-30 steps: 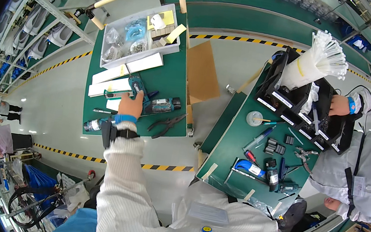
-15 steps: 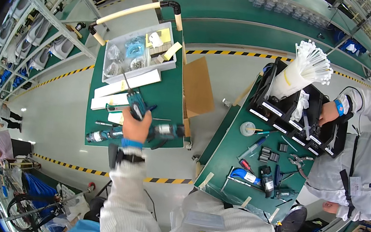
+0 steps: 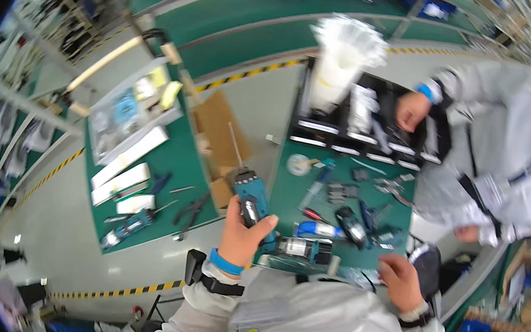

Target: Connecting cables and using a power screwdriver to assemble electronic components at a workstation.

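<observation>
I am seeing the left hand (image 3: 243, 233) gripping a teal power drill (image 3: 252, 200), its bit pointing toward eleven o'clock; the right hand (image 3: 401, 282) is hovering open over the green bench (image 3: 343, 198) at three o'clock.

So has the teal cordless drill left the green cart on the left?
Yes. The left hand has carried the teal cordless drill rightward off the green cart toward the green workbench.
</observation>
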